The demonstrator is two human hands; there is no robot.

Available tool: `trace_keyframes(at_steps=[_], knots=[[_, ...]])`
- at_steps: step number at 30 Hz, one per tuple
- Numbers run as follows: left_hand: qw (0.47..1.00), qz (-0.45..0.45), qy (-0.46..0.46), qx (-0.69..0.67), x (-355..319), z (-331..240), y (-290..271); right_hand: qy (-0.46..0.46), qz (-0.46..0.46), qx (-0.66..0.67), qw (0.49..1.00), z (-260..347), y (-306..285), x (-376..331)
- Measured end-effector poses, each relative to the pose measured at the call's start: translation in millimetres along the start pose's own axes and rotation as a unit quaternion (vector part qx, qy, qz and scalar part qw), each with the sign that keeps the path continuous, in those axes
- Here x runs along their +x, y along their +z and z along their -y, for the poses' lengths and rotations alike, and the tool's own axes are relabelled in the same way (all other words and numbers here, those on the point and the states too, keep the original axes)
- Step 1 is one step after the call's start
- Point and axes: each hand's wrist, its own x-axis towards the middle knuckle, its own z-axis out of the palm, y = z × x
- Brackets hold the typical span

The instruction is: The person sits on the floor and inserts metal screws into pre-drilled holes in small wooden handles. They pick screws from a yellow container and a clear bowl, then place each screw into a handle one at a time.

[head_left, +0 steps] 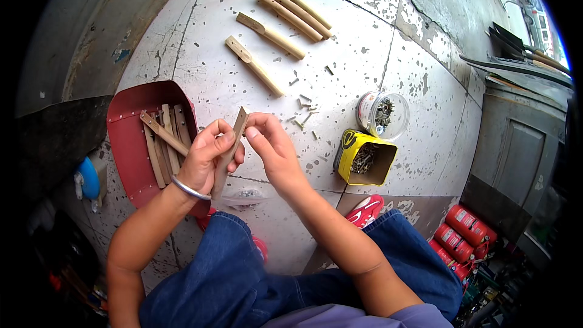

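A flat wooden strip (230, 152) with holes near its upper end stands upright between my hands. My left hand (209, 153) is closed round it, thumb across the front. Close to its top, my right hand (274, 150) is pinched, thumb and index finger against the strip's edge. Whatever the pinch holds is too small to make out. Just left, a red metal scoop-shaped bin (130, 140) holds several similar wooden strips (165, 133). Beyond my hands, several round wooden handles (270, 35) with cut-away ends lie on the floor. Loose bolts or screws (305, 106) are scattered near them.
To the right stand a clear round tub (398, 118) and a yellow square tin (386, 164), both holding small metal fasteners. A clear dish (243, 199) lies between my knees. Red fire extinguishers (454, 243) are at lower right, beside a grey cabinet (519, 152).
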Motion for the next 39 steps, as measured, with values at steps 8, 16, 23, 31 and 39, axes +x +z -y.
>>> trace_keyframes(at_steps=[8, 16, 23, 31, 39], knots=[[1.0, -0.009, 0.01, 0.017, 5, 2, -3, -0.052, -0.065, -0.012, 0.997, 9, 2, 1], [1.0, -0.014, 0.003, 0.004, 1, 1, -4, -0.016, -0.076, 0.008, 0.997, 11, 4, -5], [1.0, -0.024, -0.012, 0.002, -2, 4, -4, -0.018, -0.068, 0.026, 0.997, 13, 2, -4], [1.0, -0.026, -0.008, -0.009, 0, 5, -8, -0.011, -0.018, -0.011, 1.0, 10, 1, -6], [0.999, -0.033, -0.014, -0.013, 2, 7, -6, 0.008, -0.01, -0.015, 1.0, 3, -5, -3]])
